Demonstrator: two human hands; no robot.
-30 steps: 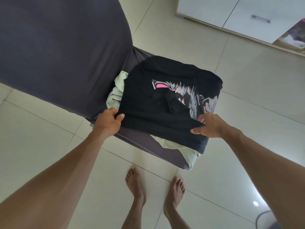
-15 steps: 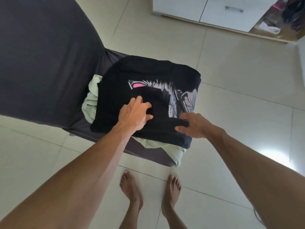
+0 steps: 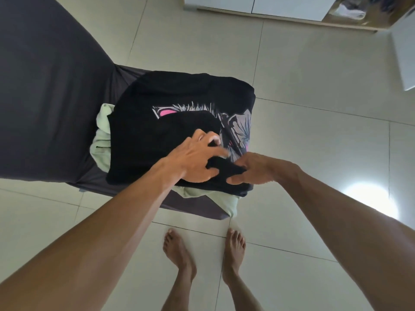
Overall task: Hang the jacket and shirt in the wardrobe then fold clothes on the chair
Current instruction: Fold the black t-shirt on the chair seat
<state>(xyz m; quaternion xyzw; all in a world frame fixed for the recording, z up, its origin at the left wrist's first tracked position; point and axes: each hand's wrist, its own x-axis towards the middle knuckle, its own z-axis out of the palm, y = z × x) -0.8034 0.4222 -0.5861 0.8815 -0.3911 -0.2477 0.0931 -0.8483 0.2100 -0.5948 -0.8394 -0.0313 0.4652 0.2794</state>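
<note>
A black T-shirt with a grey and pink print lies spread on the seat of a dark grey covered chair. A pale green garment lies under it and sticks out at the left and front. My left hand rests on the shirt's near part with fingers spread and bent, gathering a fold of black cloth. My right hand grips the same fold at the shirt's near right edge, thumb underneath. The two hands almost touch.
The chair's tall backrest fills the upper left. Pale floor tiles surround the chair. White wardrobe doors stand at the top, with an open section holding clothes at the top right. My bare feet stand just in front of the seat.
My left hand has let go of the shirt's left edge and moved right across the shirt to meet my right hand. The right hand stayed at the near right edge. The view tilted slightly.
</note>
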